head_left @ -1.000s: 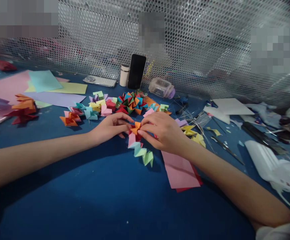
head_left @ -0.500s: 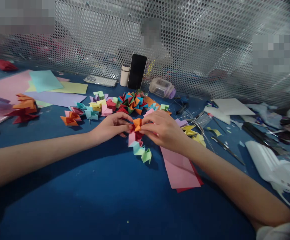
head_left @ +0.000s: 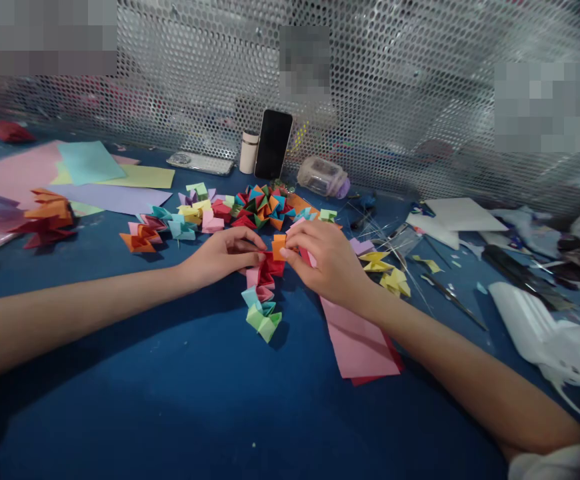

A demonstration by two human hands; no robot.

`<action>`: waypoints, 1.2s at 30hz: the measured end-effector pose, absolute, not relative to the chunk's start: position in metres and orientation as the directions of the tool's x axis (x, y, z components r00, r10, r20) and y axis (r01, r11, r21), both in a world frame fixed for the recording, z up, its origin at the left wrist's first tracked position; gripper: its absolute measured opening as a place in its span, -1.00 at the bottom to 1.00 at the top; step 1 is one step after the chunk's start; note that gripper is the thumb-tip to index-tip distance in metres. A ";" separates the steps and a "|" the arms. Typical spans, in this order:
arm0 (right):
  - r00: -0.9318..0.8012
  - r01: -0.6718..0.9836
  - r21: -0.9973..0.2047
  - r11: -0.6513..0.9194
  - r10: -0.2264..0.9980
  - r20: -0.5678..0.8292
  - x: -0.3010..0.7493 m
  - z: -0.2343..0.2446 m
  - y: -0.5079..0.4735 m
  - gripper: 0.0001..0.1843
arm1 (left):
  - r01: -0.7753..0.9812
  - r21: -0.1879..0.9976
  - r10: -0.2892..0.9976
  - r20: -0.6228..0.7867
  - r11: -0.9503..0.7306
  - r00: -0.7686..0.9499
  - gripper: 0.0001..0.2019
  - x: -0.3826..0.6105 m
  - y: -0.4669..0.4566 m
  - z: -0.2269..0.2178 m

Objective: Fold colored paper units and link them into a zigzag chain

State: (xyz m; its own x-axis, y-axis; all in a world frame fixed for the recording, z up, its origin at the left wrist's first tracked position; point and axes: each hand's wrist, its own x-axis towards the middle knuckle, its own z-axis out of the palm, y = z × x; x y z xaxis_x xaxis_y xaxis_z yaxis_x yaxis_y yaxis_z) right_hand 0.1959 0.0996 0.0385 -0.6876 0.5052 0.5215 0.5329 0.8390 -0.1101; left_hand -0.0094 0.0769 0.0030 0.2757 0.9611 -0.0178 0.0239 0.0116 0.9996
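A chain of folded paper pieces (head_left: 263,293), orange at the top, then red, pink, teal and green, lies on the blue table (head_left: 170,400). My left hand (head_left: 223,255) pinches its upper end from the left. From the right, my right hand (head_left: 327,260) pinches the orange piece (head_left: 279,247). Both hands are closed on the chain. A pink sheet over a red one (head_left: 357,340) lies under my right wrist.
Behind the hands lie many coloured folded pieces (head_left: 250,207), a black phone (head_left: 273,144) leaning on the mesh wall, a white tube (head_left: 249,151), another phone lying flat (head_left: 200,162) and a clear jar (head_left: 323,176). Paper sheets (head_left: 85,175) lie far left. Scissors and scraps (head_left: 450,293) are at the right.
The chain's lower green end has swung left and bunched up. Both hands stay pinched at the orange end, which has shifted slightly up and away.
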 end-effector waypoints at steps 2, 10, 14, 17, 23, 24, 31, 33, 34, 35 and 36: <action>-0.694 0.527 -0.155 0.836 0.529 0.488 0.194 0.037 0.099 -0.86 | 0.025 1.000 0.960 -0.004 -0.003 0.281 -0.78 -0.010 0.077 0.003; -0.617 0.553 0.006 0.833 0.405 0.674 0.193 0.037 0.090 -0.85 | -0.012 1.000 0.954 0.022 -0.020 0.298 -0.79 -0.009 0.079 0.000; -0.666 0.542 0.125 0.831 0.334 0.667 0.190 0.035 0.083 -0.83 | -0.029 0.999 0.962 0.032 -0.025 0.273 -0.78 -0.009 0.080 -0.001; -0.693 0.563 0.088 0.822 0.411 0.593 0.188 0.031 0.082 -0.81 | -0.018 1.000 0.967 0.001 0.004 0.256 -0.78 -0.009 0.079 0.000; -0.657 0.536 -0.095 0.839 0.485 0.576 0.189 0.025 0.086 -0.80 | -0.021 0.999 0.967 -0.042 0.049 0.252 -0.81 -0.008 0.078 0.003; -0.654 0.534 -0.103 0.839 0.487 0.579 0.189 0.025 0.087 -0.81 | -0.027 0.999 0.968 -0.039 0.048 0.249 -0.81 -0.008 0.078 0.003; -0.684 0.567 0.006 0.824 0.466 0.562 0.192 0.026 0.085 -0.82 | -0.052 0.998 0.961 -0.021 0.036 0.275 -0.78 -0.009 0.077 0.005; -0.691 0.573 0.046 0.818 0.452 0.564 0.192 0.027 0.083 -0.82 | -0.061 0.997 0.957 -0.017 0.036 0.291 -0.77 -0.009 0.077 0.005; -0.698 0.573 0.069 0.817 0.442 0.564 0.191 0.028 0.082 -0.82 | -0.064 0.997 0.955 -0.015 0.036 0.297 -0.77 -0.009 0.077 0.005; -0.706 0.571 0.095 0.816 0.428 0.565 0.191 0.028 0.081 -0.82 | -0.062 0.998 0.954 -0.011 0.031 0.299 -0.77 -0.009 0.077 0.005; -0.716 0.567 0.122 0.815 0.414 0.563 0.191 0.029 0.079 -0.81 | -0.055 0.998 0.955 -0.004 0.021 0.298 -0.77 -0.009 0.077 0.005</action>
State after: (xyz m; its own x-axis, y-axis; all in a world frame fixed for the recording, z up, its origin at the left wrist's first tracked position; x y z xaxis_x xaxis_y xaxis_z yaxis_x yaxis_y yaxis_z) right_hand 0.1908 0.0791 0.0290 -0.7156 0.4140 0.5626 0.5670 0.8147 0.1216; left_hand -0.0088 0.0770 0.0053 0.2981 0.9545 -0.0035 -0.0548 0.0208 0.9983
